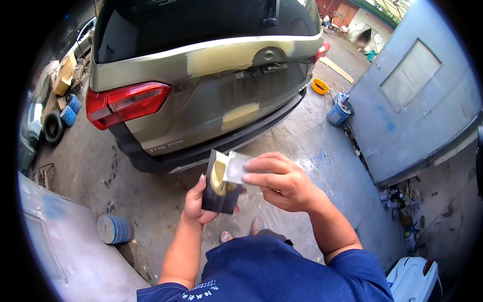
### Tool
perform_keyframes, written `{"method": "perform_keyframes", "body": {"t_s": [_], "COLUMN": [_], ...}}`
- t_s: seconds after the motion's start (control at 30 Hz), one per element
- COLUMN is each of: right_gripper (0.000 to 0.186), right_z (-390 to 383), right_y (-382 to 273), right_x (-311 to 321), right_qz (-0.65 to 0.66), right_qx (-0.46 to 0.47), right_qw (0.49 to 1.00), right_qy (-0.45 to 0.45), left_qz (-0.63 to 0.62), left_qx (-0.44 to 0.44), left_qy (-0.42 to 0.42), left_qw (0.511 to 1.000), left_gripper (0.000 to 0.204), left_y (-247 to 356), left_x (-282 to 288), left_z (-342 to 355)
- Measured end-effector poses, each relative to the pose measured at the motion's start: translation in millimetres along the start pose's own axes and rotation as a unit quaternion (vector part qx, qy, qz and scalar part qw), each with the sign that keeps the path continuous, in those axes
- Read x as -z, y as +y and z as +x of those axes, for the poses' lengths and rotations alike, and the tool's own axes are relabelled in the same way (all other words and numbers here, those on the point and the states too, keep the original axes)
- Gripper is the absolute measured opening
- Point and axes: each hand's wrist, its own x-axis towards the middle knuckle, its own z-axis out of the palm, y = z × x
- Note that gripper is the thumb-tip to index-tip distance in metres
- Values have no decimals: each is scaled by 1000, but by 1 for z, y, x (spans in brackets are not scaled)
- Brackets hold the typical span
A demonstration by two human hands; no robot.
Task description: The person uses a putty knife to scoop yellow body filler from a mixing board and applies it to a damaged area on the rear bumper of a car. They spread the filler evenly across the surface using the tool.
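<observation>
My left hand (197,202) is closed around a dark flat board (220,203), held up in front of my body. Yellowish paste (218,173) is smeared over the upper part of the board. Between the thumb and fingers of my right hand (284,182) is a pale, translucent flat spreader (235,168), its edge against the paste. Beyond my hands stands the rear of a grey-brown car (196,108). Pale yellow filler patches cover parts of its tailgate: a wide upper patch (216,59) and a smaller lower patch (240,116).
Grey metal doors flank me, a left door (75,241) and a right door (407,85). Blue buckets stand near each, one bucket (114,229) at left. A yellow basin (319,86) sits right of the car. A tyre (53,127) lies at far left; a white car part (413,279) is lower right.
</observation>
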Motion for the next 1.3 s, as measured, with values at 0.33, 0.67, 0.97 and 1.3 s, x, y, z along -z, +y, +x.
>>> {"method": "perform_keyframes", "body": {"t_s": [0.33,0.67,0.97,1.3], "right_gripper": [42,45,38,37], "right_z": [-63,-55,-28,-12], "right_y": [60,70,148,198], "right_x": [-8,-48,38,44], "right_qz": [237,611,507,72], "right_qx": [-180,-395,-115,-173], "right_qw": [949,677,850,980], "right_qy": [102,112,83,-74], "left_qz": [21,402,173,10], "left_qx": [-20,-219,-28,-51], "left_qy": [-86,88,142,19], "left_qw": [996,885,974,998], "left_gripper": [68,75,64,73], "left_y": [0,-38,-16,-27], "left_x": [-12,9,19,28], "left_z": [12,66,102,141]}}
